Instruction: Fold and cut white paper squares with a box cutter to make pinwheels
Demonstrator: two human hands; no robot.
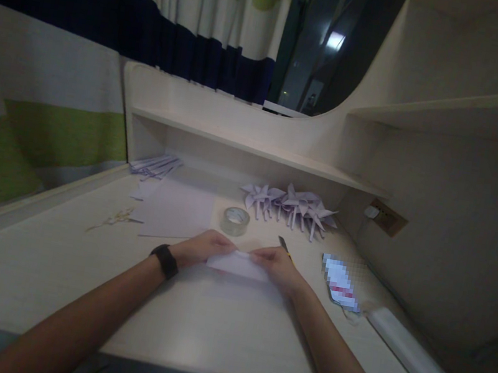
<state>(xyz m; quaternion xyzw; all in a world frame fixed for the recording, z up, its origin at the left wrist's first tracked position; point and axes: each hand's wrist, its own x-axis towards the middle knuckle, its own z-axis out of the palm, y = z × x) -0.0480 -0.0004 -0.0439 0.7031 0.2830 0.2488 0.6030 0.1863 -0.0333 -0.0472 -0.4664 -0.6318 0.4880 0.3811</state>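
Note:
My left hand (202, 248) and my right hand (278, 265) meet at the middle of the pale desk (51, 269), both with fingers pressed down on a folded white paper (237, 265). The paper lies flat between them, its far edge under the fingertips. A black band sits on my left wrist. Just beyond the hands stands a roll of clear tape (235, 220). A dark thin tool, perhaps a pen or knife (284, 244), pokes out behind my right hand.
Several folded paper pinwheels (293, 207) lie under the low shelf (255, 146). A flat sheet (177, 213) and paper strips (155, 165) are at the back left, scraps (116, 218) nearby. A blurred packet (341, 283) and a white lamp bar (415, 358) lie right.

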